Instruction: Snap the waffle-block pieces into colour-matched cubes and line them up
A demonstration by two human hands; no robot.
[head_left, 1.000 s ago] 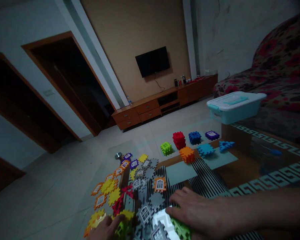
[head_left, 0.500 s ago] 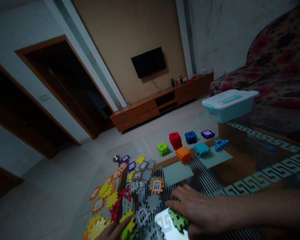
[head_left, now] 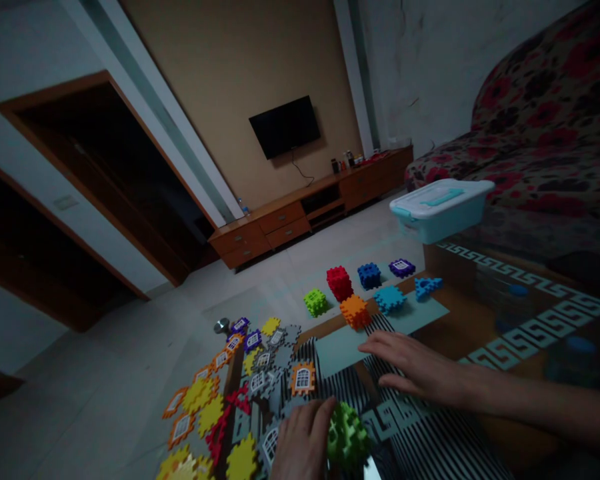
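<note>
Now your left hand (head_left: 303, 443) curls against the green block (head_left: 350, 437), grip impossible to tell, while your right hand (head_left: 413, 370), fingers released, extends to its right.

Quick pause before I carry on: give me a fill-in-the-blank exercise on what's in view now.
1. The chunky block beside the left hand is coloured ____.
2. In the back row, the stack between the lime stack and the dark blue stack is ____.
3. The purple piece bears a white ____.
4. The light blue piece in front of it is shaped like a ____.

Missing words: green; red; window; triangle.
</note>
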